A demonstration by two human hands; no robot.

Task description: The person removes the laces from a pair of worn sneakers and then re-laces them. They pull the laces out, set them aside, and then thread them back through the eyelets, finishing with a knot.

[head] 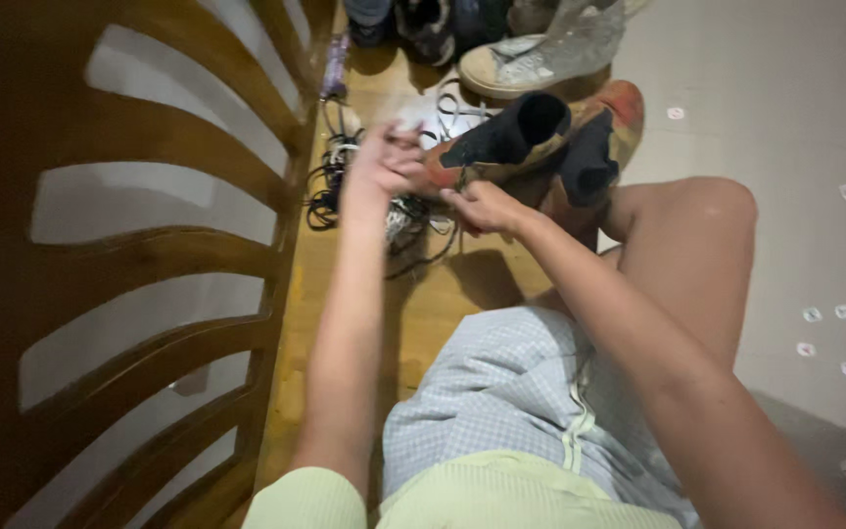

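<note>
An orange shoe with a black sock collar (501,142) is held up over a wooden bench seat (423,304). My left hand (389,162), blurred, grips its toe end, and a pale blurred patch (405,110) shows just above the fingers. Under the shoe's side, near the laces, my right hand (487,206) has its fingers pinched on it. A second orange and black shoe (604,132) lies just behind the first, by my bare knee (697,211).
The curved wooden bench back (149,264) fills the left. A tangle of dark and white cables (345,181) lies on the seat beyond my hands. A pale sneaker (540,59) and other dark shoes (423,24) sit at the far end. Tiled floor (795,147) lies to the right.
</note>
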